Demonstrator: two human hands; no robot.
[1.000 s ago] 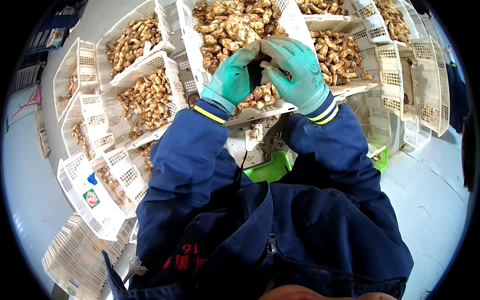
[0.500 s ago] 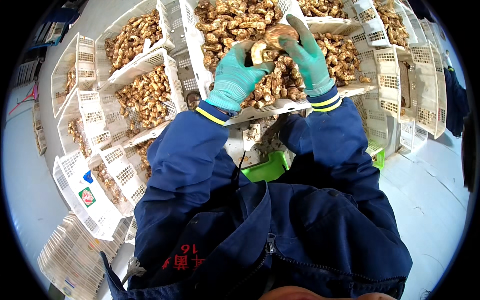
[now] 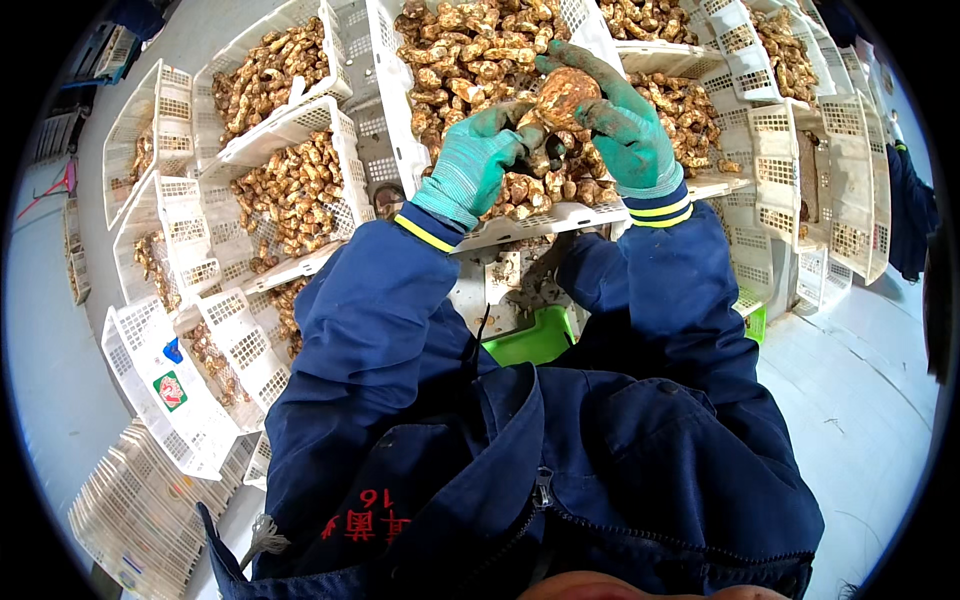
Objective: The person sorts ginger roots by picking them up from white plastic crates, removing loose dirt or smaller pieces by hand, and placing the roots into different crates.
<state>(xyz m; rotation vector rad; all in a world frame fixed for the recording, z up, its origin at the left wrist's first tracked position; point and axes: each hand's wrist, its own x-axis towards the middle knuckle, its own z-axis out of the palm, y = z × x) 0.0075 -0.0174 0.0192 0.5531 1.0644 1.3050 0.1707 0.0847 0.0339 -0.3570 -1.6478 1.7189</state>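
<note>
Over the large white crate (image 3: pixel 560 216) in front of me, both my hands hold one big brown mushroom (image 3: pixel 567 97), its rounded cap turned up toward me. Fingers of my right hand (image 3: pixel 632 125), in a teal glove with dark soiling, wrap the cap from the right. My left hand (image 3: pixel 472 165), gloved alike, pinches at its lower left, by the stem, which the fingers mostly hide. Below and beyond them, brown and cream mushrooms (image 3: pixel 480 45) fill the crate.
More white crates of mushrooms stand at left (image 3: pixel 290 190) and at right (image 3: pixel 690 115). Stacked white crates (image 3: pixel 150 510) lie at lower left. A green plastic piece (image 3: pixel 535 338) sits between my legs. Pale floor (image 3: pixel 850 400) shows at right.
The mushroom has been turned so its cap faces me more and its pale stem is mostly covered. My right hand has come slightly lower, and its fingers have shifted around the cap.
</note>
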